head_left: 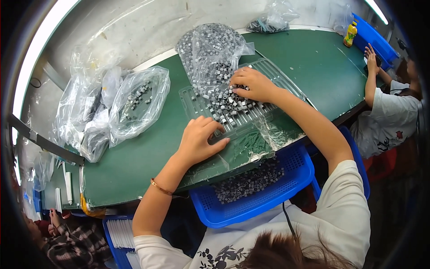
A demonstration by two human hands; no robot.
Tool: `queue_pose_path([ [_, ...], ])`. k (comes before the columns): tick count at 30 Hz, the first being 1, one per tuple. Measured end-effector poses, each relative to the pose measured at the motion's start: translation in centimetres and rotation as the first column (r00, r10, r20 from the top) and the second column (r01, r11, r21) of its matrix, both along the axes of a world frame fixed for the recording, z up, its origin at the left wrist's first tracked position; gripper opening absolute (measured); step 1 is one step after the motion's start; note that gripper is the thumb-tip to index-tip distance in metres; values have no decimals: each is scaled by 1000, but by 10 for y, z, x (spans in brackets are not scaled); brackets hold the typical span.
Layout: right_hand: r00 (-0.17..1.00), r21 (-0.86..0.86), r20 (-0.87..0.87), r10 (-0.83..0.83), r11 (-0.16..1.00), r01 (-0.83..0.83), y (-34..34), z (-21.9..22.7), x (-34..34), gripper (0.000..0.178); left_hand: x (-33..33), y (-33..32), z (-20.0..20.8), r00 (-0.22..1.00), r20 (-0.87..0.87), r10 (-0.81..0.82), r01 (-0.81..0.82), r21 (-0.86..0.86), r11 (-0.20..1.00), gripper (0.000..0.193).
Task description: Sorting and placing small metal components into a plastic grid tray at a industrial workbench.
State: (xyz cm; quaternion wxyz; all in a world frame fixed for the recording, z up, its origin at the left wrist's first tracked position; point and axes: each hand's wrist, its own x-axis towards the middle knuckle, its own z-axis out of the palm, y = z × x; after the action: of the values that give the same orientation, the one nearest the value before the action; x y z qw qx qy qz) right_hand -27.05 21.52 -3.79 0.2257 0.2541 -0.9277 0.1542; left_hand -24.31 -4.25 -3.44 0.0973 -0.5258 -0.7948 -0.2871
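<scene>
1. Centre of the frame: a loose heap of small grey-and-black cylindrical caps (228, 102) lies on a clear ribbed plastic tray (283, 77), which rests on the green tabletop (322, 62).
2. Just right of centre, the right hand (256, 85) reaches over the upper part of the heap, fingers bent downward and close together, with fingertips at the caps. Whether they pinch any cannot be told.
3. Left of the heap's lower edge, the left hand (197, 140) is half open: fingers curled, thumb well apart from them, and nothing visible in the gap. A copper-coloured bracelet (161, 187) circles that wrist.
4. Upper centre: a large clear bag (208, 49), full of similar caps, leans at the far edge of the table, its lower end meeting the heap.
5. Lower centre: a blue perforated basket (298, 168) below the table edge holds many more caps.
6. Left of the frame: an open clear bag (152, 112) with a few caps inside lies beside other crumpled plastic bags (76, 112).
7. Upper right: a yellow bottle (350, 35) stands by a blue bin (374, 42); a co-worker (389, 114) sits below them.
</scene>
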Motion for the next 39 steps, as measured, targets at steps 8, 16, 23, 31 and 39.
queue_pose_path([
  [8, 989, -184, 49, -136, 972, 143, 43, -9, 26, 23, 5, 4, 1, 999, -38, -16, 17, 3, 1000, 14],
  [16, 989, 53, -65, -134, 989, 138, -25, 3, 57, 41, 17, 4, 6, 999, 13, -33, 33, 19, 999, 13],
  [23, 997, -91, 18, -75, 993, 76, -47, 6, -17, 34, 15, 1, 5, 1000, 23, -12, 12, -1, 1000, 13],
  [31, 997, -51, -70, -44, 998, 40, -80, -9, -63, 20, 10, 5, 7, 999, 31, -37, 37, 9, 999, 13],
  [39, 985, -90, -29, 169, 981, -171, -64, -4, -14, 15, 13, 1, 5, 996, 83, -27, 26, 16, 1000, 13],
])
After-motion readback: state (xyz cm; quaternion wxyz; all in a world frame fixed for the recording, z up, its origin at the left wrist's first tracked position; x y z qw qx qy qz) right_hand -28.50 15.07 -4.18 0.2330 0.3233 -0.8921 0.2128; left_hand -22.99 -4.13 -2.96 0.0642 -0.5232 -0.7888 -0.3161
